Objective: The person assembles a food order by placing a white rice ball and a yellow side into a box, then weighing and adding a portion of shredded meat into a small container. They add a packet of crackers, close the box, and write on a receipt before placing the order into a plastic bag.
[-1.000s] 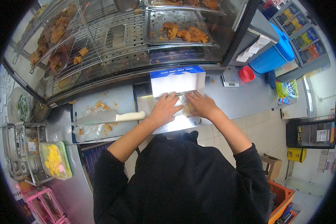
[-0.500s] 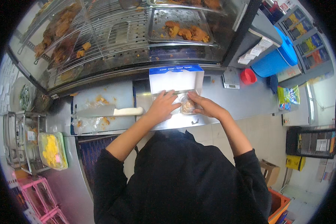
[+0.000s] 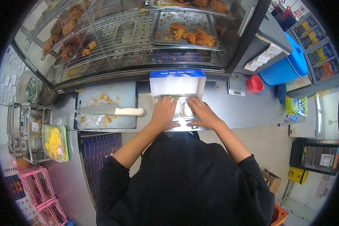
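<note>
Box: a white cardboard box (image 3: pixel 177 83) with a blue-edged lid standing open, on the steel counter (image 3: pixel 229 107) just in front of the glass display case (image 3: pixel 139 34).
Left hand (image 3: pixel 164 114): fingers spread flat, pressing down on the left part of the box, gripping nothing.
Right hand (image 3: pixel 200 113): fingers likewise flat and loose, on the right part of the box, beside the left hand.
Knife (image 3: pixel 111 110): white-handled, lying on the cutting board (image 3: pixel 105 104) to the left, well apart from the hands.
Scale (image 3: pixel 237 84): right of the box, next to a red cup (image 3: pixel 255 84).
Fried food (image 3: pixel 190 34): on a tray inside the case.
</note>
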Demonstrator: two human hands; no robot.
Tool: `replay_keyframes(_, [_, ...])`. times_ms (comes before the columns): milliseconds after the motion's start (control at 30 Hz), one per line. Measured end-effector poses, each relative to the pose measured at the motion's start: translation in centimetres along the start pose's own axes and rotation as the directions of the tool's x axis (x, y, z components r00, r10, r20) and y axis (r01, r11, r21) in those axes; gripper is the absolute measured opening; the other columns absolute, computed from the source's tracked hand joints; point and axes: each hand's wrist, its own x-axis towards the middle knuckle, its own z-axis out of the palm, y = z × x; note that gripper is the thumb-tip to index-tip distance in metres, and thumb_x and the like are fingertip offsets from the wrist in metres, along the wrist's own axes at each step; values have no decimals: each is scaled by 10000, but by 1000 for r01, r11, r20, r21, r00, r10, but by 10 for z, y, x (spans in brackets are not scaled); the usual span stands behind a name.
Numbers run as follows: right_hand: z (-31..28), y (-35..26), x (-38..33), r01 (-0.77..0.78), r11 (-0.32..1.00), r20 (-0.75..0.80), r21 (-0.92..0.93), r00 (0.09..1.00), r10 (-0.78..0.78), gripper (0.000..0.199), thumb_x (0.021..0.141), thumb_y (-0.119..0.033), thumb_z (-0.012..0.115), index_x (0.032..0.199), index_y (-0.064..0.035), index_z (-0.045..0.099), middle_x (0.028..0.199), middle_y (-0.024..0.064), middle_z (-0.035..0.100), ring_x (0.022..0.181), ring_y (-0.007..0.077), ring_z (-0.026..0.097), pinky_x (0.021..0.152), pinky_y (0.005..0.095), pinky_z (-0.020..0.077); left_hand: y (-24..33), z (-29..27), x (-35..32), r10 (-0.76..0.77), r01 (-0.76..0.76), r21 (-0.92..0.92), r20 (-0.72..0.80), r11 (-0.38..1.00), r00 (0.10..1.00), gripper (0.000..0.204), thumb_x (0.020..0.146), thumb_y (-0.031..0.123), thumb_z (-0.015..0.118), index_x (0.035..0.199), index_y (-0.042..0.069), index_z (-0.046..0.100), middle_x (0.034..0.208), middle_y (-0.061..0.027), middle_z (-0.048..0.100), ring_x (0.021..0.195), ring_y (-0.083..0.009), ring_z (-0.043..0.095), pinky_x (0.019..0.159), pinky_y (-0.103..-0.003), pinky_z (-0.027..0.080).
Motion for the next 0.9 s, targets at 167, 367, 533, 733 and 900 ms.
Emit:
replay_keyframes(167, [6,0,0,-7,998,-57,-68,998,3,955,584,-446,741,1323,-57,278,1344,148,315,1268,319,276,999,543,268,-1,4,3,-11,11,19,-16,1000,1000,852,484,324,784,1169,-32,426,1105,-190,440,1035,-320,424,881,-410,361])
replay_keyframes(367, [12,4,-2,15,996,-94,-90,995,-23,862,625,-482,696,1295,-80,330,1312,116,358,1243,310,312,996,571,248,-2,7,4,34,-35,-11,-81,999,996,776,491,280,779,1127,-26,458,1002,-158,473,960,-305,461,825,-392,397])
replay_keyframes(533, [12,6,0,42,994,-121,-104,991,-54,740,669,-413,688,1244,-70,373,1263,122,401,1188,300,371,984,577,250,-2,6,9,-28,35,-69,90,997,996,834,501,292,799,1176,-3,407,1036,-159,463,982,-317,454,831,-402,400])
replay_keyframes(733, [3,-7,-8,63,983,-209,-174,973,-99,727,676,-370,691,1255,-79,362,1276,122,397,1185,294,381,987,550,266,3,2,-10,66,-77,-80,-127,994,990,649,576,261,752,1109,15,474,1027,-149,496,932,-296,487,768,-383,418])
replay_keyframes(900, [1,-33,-5,80,990,-142,-118,985,-96,553,726,-221,650,1215,-76,437,1257,116,420,1126,283,440,929,404,387,-8,12,-56,119,-142,-77,-244,987,962,369,665,179,681,987,42,565,956,-102,571,850,-255,537,724,-374,421])
